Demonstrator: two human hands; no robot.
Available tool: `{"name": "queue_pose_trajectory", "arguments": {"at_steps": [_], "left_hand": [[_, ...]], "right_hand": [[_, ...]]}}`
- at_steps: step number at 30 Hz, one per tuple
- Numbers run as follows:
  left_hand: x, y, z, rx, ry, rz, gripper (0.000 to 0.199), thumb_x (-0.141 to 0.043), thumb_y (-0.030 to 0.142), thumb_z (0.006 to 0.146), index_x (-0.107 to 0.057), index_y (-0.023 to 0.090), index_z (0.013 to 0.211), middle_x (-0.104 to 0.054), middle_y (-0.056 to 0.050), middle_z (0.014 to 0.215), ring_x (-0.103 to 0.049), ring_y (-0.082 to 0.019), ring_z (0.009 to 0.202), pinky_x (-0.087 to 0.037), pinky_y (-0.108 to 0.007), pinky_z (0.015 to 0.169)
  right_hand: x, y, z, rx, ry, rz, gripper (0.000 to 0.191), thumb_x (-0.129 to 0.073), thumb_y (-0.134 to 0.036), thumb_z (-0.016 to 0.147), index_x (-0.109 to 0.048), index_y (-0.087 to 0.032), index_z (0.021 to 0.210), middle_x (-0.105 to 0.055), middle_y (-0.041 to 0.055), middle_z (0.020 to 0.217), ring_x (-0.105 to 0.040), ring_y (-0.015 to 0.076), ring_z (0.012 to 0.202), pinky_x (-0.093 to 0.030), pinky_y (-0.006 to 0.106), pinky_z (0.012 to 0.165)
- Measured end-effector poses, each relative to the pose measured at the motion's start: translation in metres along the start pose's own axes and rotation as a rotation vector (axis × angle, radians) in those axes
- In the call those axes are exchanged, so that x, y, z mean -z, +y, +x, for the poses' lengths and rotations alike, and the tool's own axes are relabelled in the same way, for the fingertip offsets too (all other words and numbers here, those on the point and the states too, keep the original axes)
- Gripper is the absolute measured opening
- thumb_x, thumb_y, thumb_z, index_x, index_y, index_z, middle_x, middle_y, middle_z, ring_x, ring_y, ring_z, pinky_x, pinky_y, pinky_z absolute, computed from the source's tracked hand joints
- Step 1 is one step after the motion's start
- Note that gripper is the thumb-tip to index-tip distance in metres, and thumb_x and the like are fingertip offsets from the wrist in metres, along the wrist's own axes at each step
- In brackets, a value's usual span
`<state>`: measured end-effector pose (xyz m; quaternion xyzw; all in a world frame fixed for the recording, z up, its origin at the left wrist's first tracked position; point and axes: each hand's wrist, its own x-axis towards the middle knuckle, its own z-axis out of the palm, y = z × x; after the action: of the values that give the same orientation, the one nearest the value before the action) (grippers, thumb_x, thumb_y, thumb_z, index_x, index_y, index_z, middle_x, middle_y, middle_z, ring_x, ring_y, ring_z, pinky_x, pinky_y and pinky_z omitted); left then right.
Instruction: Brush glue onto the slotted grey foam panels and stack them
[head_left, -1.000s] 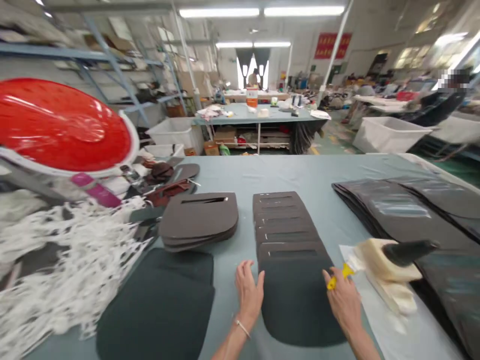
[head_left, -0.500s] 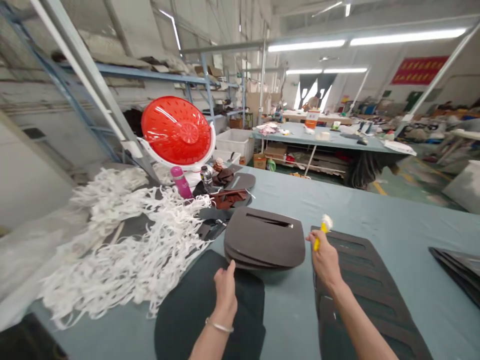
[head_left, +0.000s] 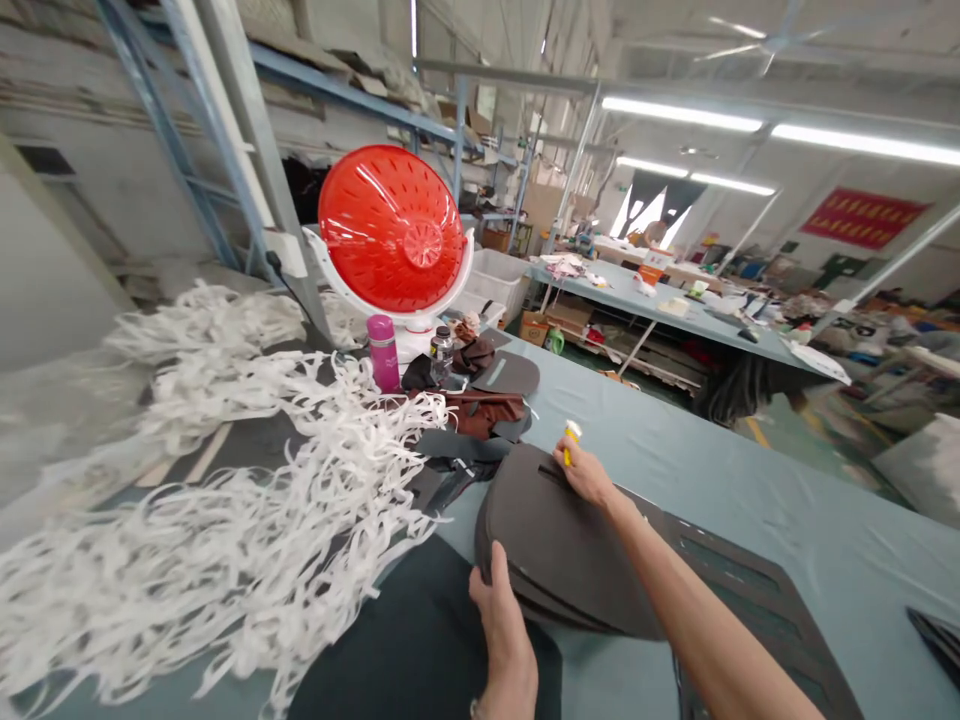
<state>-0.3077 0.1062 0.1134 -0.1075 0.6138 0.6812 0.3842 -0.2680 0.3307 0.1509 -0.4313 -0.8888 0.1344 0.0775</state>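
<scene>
Left hand [head_left: 508, 632] clamps the near edge of the rounded, dark-grey panel stack [head_left: 551, 535] over the blue-grey desk [head_left: 720, 455]; right hand [head_left: 589, 474] (gripping a yellow-handled brush [head_left: 569, 447]), earlier beside the stack, now touches its far edge.

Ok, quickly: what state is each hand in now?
Left hand: against the stack; grip cannot be told.
Right hand: closed around the brush.

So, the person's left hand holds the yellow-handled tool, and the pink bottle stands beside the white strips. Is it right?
Not quite: the head view shows the yellow-handled tool in the right hand; the left hand is at the edge of the dark stack. The pink bottle does stand beside the white strips.
</scene>
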Motion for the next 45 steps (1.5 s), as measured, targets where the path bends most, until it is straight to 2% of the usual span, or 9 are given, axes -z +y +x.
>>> {"name": "queue_pose_trajectory", "arguments": {"at_steps": [6, 14, 18, 21, 25, 29, 35, 38, 45], "left_hand": [[-0.019, 0.021, 0.005, -0.186, -0.053, 0.218, 0.081, -0.041, 0.058, 0.083, -0.010, 0.012, 0.142, -0.025, -0.019, 0.148, -0.031, -0.024, 0.135, -0.028, -0.034, 0.112], [-0.010, -0.001, 0.031, -0.354, -0.065, 0.494, 0.083, -0.054, 0.039, 0.079, -0.009, 0.008, 0.140, -0.023, -0.025, 0.146, -0.026, -0.029, 0.137, -0.022, -0.042, 0.114], [0.007, -0.002, 0.010, -0.684, 0.081, 0.643, 0.074, -0.051, 0.040, 0.082, -0.016, 0.009, 0.140, -0.027, -0.024, 0.144, -0.024, -0.031, 0.137, -0.023, -0.048, 0.112], [0.013, -0.006, -0.014, -0.986, -0.142, 0.815, 0.052, -0.047, 0.030, 0.086, -0.033, 0.020, 0.135, -0.041, -0.014, 0.139, -0.030, -0.026, 0.134, -0.027, -0.048, 0.110], [0.012, -0.015, -0.028, -1.150, -0.492, 1.078, 0.043, -0.046, 0.023, 0.085, -0.046, 0.024, 0.128, -0.049, -0.009, 0.134, -0.035, -0.027, 0.132, -0.028, -0.054, 0.109], [0.012, -0.016, -0.023, -1.189, -0.504, 1.205, 0.039, -0.047, 0.021, 0.084, -0.052, 0.022, 0.123, -0.052, -0.010, 0.130, -0.040, -0.028, 0.128, -0.032, -0.056, 0.107], [0.013, -0.011, -0.019, -1.230, -0.538, 1.241, 0.043, -0.043, 0.017, 0.084, -0.050, 0.025, 0.126, -0.050, -0.008, 0.133, -0.038, -0.029, 0.130, -0.034, -0.057, 0.105], [0.013, -0.014, -0.019, -1.220, -0.544, 1.238, 0.044, -0.041, 0.016, 0.085, -0.049, 0.025, 0.127, -0.049, -0.008, 0.135, -0.037, -0.029, 0.130, -0.032, -0.057, 0.105], [0.010, -0.021, -0.018, -1.143, -0.574, 1.123, 0.040, -0.039, 0.023, 0.087, -0.052, 0.026, 0.125, -0.050, -0.009, 0.134, -0.034, -0.029, 0.132, -0.022, -0.056, 0.109]], "right_hand": [[-0.005, -0.014, -0.004, 0.069, 0.048, -0.025, 0.026, -0.031, -0.039, 0.095, -0.051, -0.024, 0.100, -0.061, 0.0022, 0.072, -0.057, 0.0171, 0.063, -0.031, 0.024, 0.059], [0.004, -0.013, -0.015, 0.025, 0.146, -0.060, 0.025, -0.039, -0.036, 0.093, -0.056, -0.023, 0.106, -0.063, 0.0045, 0.082, -0.056, 0.0183, 0.074, -0.036, 0.026, 0.067], [0.029, -0.023, -0.034, 0.065, 0.356, 0.025, 0.035, -0.041, -0.039, 0.092, -0.055, -0.023, 0.120, -0.061, 0.0082, 0.094, -0.054, 0.0190, 0.083, -0.041, 0.030, 0.076], [0.043, -0.045, -0.055, 0.062, 0.446, 0.294, 0.038, -0.043, -0.043, 0.090, -0.060, -0.019, 0.113, -0.060, 0.0077, 0.092, -0.054, 0.0168, 0.077, -0.044, 0.029, 0.074], [0.034, -0.086, -0.083, -0.029, 0.169, 0.755, 0.029, -0.055, -0.042, 0.081, -0.062, -0.017, 0.093, -0.059, -0.0001, 0.070, -0.050, 0.0106, 0.053, -0.041, 0.022, 0.051], [0.012, -0.103, -0.083, -0.054, -0.073, 0.887, 0.022, -0.061, -0.037, 0.074, -0.060, -0.016, 0.084, -0.055, -0.0046, 0.057, -0.048, 0.0087, 0.044, -0.038, 0.019, 0.043], [0.001, -0.086, -0.027, -0.220, 0.477, 0.653, 0.027, -0.056, -0.044, 0.078, -0.061, -0.018, 0.083, -0.060, -0.0017, 0.054, -0.059, 0.0148, 0.051, -0.046, 0.025, 0.058], [-0.003, -0.082, -0.016, -0.225, 0.524, 0.643, 0.031, -0.054, -0.048, 0.079, -0.062, -0.019, 0.086, -0.063, -0.0006, 0.057, -0.062, 0.0161, 0.054, -0.047, 0.026, 0.060], [0.028, 0.027, -0.089, -0.608, 0.691, 0.354, 0.031, -0.052, -0.046, 0.077, -0.063, -0.018, 0.079, -0.062, 0.0023, 0.051, -0.063, 0.0209, 0.058, -0.045, 0.030, 0.067]]}}
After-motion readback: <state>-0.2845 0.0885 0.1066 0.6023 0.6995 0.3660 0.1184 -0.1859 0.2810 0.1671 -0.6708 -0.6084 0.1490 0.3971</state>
